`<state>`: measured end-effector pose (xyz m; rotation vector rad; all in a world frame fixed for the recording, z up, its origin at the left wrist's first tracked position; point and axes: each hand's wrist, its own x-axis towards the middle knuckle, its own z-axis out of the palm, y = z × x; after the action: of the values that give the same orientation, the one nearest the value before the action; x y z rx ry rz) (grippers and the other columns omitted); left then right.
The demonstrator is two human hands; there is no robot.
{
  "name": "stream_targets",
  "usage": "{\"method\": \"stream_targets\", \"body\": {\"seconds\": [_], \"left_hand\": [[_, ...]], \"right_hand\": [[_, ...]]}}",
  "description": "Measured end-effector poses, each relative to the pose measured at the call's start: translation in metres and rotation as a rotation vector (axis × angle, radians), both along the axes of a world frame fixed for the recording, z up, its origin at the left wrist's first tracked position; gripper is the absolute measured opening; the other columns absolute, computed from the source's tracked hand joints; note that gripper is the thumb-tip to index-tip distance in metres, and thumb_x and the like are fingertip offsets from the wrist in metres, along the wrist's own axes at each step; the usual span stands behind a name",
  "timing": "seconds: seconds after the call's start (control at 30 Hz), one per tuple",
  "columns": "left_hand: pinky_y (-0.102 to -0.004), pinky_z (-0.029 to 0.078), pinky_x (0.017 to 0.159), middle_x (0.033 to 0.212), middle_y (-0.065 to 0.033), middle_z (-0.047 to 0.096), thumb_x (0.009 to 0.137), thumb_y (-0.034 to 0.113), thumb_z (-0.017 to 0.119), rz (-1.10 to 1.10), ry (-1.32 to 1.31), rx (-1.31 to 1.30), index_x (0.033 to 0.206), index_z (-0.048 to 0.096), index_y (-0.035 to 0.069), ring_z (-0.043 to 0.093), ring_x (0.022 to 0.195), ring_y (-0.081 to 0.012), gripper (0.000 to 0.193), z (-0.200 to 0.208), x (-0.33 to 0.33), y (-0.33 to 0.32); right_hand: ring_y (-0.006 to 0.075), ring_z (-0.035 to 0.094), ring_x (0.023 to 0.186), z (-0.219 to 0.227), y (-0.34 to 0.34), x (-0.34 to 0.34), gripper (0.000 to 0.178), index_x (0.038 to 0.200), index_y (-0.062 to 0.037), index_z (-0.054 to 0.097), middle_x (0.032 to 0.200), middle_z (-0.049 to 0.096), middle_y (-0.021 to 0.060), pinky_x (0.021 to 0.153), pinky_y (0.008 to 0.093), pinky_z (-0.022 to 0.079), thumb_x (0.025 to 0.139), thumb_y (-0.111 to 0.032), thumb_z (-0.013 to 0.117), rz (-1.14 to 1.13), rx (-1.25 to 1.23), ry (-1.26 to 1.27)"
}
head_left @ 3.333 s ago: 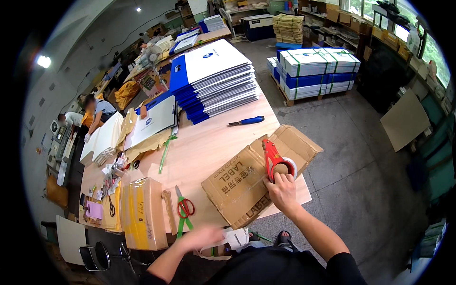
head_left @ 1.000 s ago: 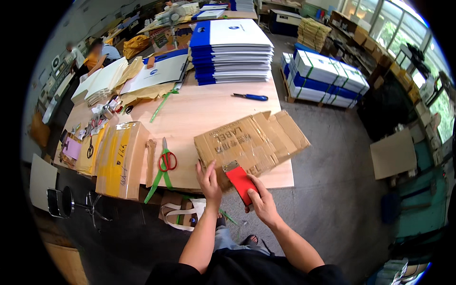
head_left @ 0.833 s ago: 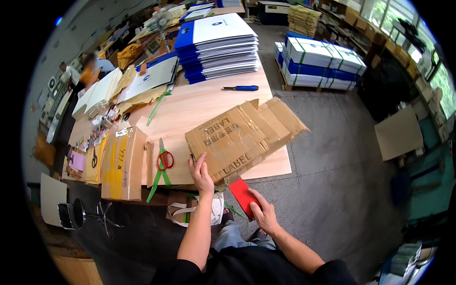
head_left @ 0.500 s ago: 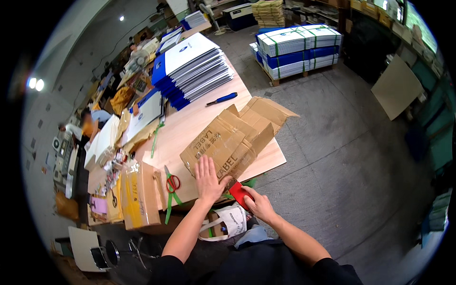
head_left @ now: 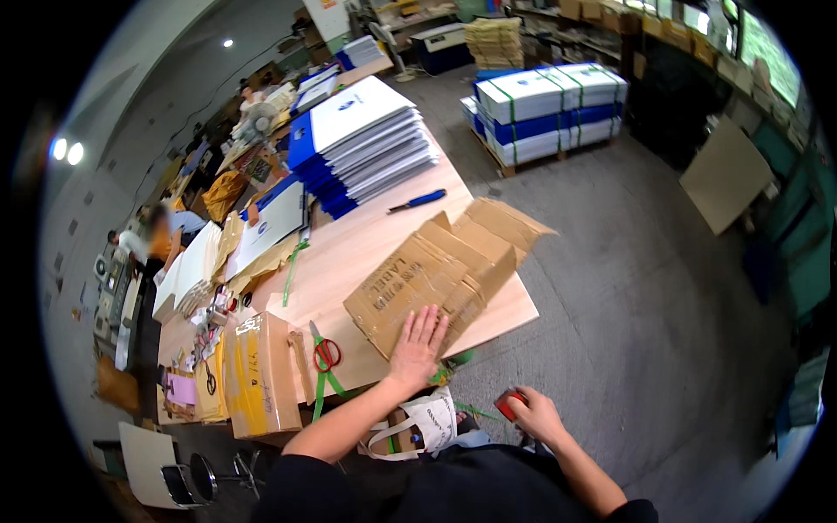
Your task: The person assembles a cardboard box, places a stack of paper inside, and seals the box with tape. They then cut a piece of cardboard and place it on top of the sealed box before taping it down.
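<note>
A flattened brown carton (head_left: 418, 275), creased and partly taped, lies across the near right corner of the wooden table (head_left: 340, 248). My left hand (head_left: 418, 349) presses on its near edge, fingers stretched out and palm down. Off the table's edge, my right hand (head_left: 539, 414) is closed round a red hand tool (head_left: 510, 404); its working end is hidden or too small to make out. Beneath my left forearm, red-handled scissors (head_left: 326, 353) rest beside green strapping (head_left: 319, 397). Beyond the carton lies a blue-handled cutter (head_left: 418, 201).
A tall stack of blue and white folders (head_left: 366, 139) stands on the table's far part. A taped box (head_left: 261, 375) sits at the near left. A white tote bag (head_left: 427, 427) hangs below the edge. Strapped bundles (head_left: 549, 113) stand on a pallet. People work far left.
My right hand has drawn the red tool away from the carton, rightward and nearer to me. My left hand has shifted right along the carton, staying flat.
</note>
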<state>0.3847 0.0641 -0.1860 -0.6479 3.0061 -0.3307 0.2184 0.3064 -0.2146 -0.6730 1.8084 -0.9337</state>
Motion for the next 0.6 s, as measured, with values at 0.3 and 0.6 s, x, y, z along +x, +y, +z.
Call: {"method": "stream_targets", "body": {"seconds": [0.3,0.6], "left_hand": [[-0.0345,0.054,0.091,0.119,-0.0125,0.063,0.103,0.062,0.034,0.414,0.599,2.124,0.126,0.058,-0.003,0.064,0.104,-0.0198,0.073,0.015,0.069,-0.015],[-0.0276,0.054,0.067,0.078,-0.0042,0.067,0.095,0.059,0.056,0.628,0.774,2.211,0.106,0.062,0.003,0.066,0.071,-0.013,0.058,0.001,0.114,-0.036]], "right_hand": [[0.0159,0.066,0.069,0.096,-0.027,0.032,0.067,0.144,0.0048,0.044,0.11,0.066,0.0138,0.057,0.0291,0.055,0.088,-0.016,0.075,-0.094,-0.613,-0.471],[0.0197,0.068,0.069,0.062,-0.068,0.074,0.071,0.143,0.0082,0.042,0.106,0.067,0.0158,0.061,0.0316,0.057,0.089,-0.026,0.072,0.09,-0.395,-0.439]]}}
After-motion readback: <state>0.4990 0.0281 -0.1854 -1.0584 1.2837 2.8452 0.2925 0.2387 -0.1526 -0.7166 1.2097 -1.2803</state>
